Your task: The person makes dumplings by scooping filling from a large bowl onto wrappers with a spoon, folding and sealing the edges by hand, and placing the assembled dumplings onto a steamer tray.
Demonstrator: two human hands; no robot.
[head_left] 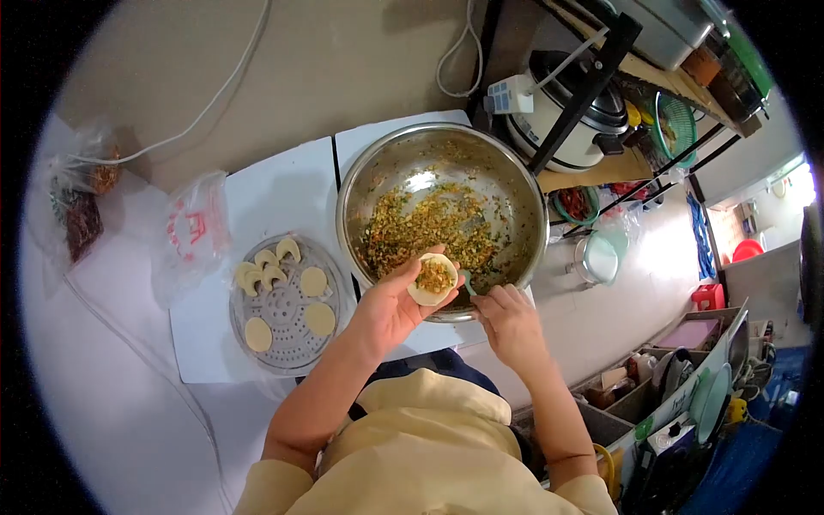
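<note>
My left hand (pixel 396 300) holds a round dumpling wrapper (pixel 425 296) with a mound of chopped filling on it. Beside it, my right hand (pixel 511 324) grips the handle of a pale green spoon (pixel 468 281), whose far end dips toward the filling. Both hands are over the near rim of a large steel bowl (pixel 348 193), which contains chopped filling (pixel 429 225) of yellow, green and reddish bits. Left of the bowl, a perforated steamer tray (pixel 283 330) carries several folded dumplings (pixel 268 263) and three flat round wrappers (pixel 320 319).
The white table (pixel 202 330) stands against the wall. A plastic bag (pixel 197 223) with red print lies at its left corner. To the right, a rack holds a rice cooker (pixel 549 142) and a power strip (pixel 513 94). A box of household items (pixel 635 386) is at the lower right.
</note>
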